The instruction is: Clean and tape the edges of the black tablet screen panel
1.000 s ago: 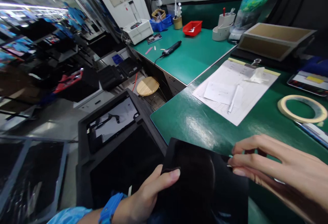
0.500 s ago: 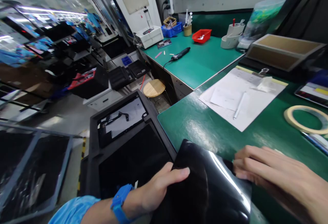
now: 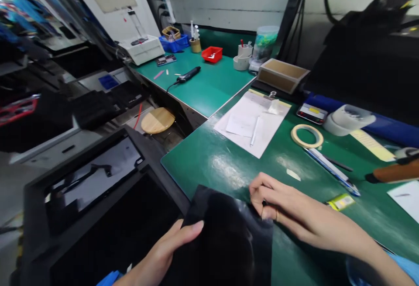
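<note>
A glossy black flat panel [image 3: 222, 242] is held at the front edge of the green bench, its top edge facing away from me. My left hand [image 3: 163, 249] grips its left side, thumb lying on the face and the other fingers hidden beneath. At the panel's upper right corner, my right hand [image 3: 275, 203] has its fingers curled and pinched together. Whether they hold the panel's edge or a thin film on it is too dark to tell. To the left sits a black foam tray [image 3: 149, 146] with dark panels in its recesses.
On the green bench [image 3: 196, 159] lie a clipboard with paper [image 3: 240, 139], a tape roll [image 3: 293, 137], a blue-and-white pen-like tool [image 3: 330, 170] and a brown-handled tool [image 3: 396, 172]. A wooden stool [image 3: 157, 120] stands beyond the tray. Farther back are a red bin [image 3: 212, 54] and a corded black tool [image 3: 189, 74].
My view has swung to the right, showing more of the bench's right side. Both hands remain at the panel; my right hand's fingers are now more tightly pinched at its corner.
</note>
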`<action>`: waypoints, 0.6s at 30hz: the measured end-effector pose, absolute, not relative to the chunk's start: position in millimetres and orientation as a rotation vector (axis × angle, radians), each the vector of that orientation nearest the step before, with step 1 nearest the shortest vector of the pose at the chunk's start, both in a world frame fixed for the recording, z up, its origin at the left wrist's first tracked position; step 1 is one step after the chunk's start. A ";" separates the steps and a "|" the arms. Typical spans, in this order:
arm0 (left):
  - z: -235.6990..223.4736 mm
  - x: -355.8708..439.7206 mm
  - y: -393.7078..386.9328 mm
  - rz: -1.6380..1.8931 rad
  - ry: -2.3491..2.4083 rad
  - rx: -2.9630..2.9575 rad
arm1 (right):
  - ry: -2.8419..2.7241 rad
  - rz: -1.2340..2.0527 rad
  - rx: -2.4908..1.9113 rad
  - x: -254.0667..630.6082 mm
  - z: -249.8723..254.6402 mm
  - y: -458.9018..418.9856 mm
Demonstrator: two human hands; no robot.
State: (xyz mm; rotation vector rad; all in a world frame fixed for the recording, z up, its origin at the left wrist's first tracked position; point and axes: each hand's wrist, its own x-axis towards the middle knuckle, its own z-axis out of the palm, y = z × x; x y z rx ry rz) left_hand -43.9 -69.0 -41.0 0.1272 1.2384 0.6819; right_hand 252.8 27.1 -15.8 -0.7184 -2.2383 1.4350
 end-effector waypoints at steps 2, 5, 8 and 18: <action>-40.1 -42.5 -68.0 0.707 1.234 0.063 | -2.054 1.482 -0.699 260.8 -14.2 24.8; -42.5 -43.8 -67.7 0.759 1.230 0.010 | -1.925 1.358 -0.868 282.4 -12.0 23.0; -51.3 -49.5 -66.6 0.740 1.289 0.028 | -1.942 1.233 -1.202 308.9 -13.2 25.0; -34.1 -43.9 -64.6 0.788 1.420 0.011 | -1.983 0.674 -2.001 354.3 -95.7 37.1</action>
